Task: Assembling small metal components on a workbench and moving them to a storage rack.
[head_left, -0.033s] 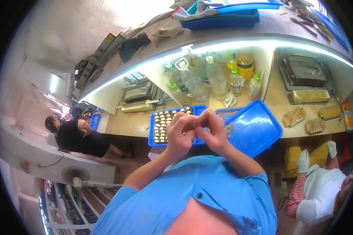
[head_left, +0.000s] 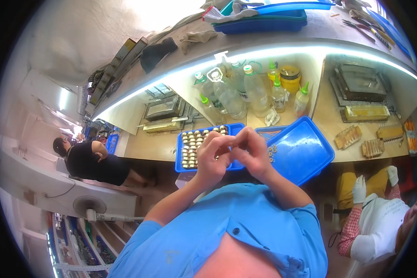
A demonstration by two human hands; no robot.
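My left hand [head_left: 212,157] and my right hand [head_left: 255,154] meet at the fingertips in front of my chest. Both are closed in a pinch, and whatever lies between them is too small and hidden to make out. Behind my left hand is a blue tray [head_left: 177,156] with rows of small cream-and-dark cylindrical parts [head_left: 188,149]. Next to my right hand, several small ring-shaped pieces [head_left: 271,152] lie at the left side of a second blue tray [head_left: 303,150], which sits at an angle over the bench edge.
Beyond the trays stand clear plastic bottles [head_left: 229,99], green-tipped squeeze bottles [head_left: 301,99] and a yellow tub [head_left: 290,79]. Clamped yellowish blocks [head_left: 347,137] lie to the right. A gloved co-worker [head_left: 380,222] sits at the right; another person [head_left: 95,160] stands at the left.
My fingers have shifted very slightly against each other, the right hand's most visibly. The trays and bottles look the same.
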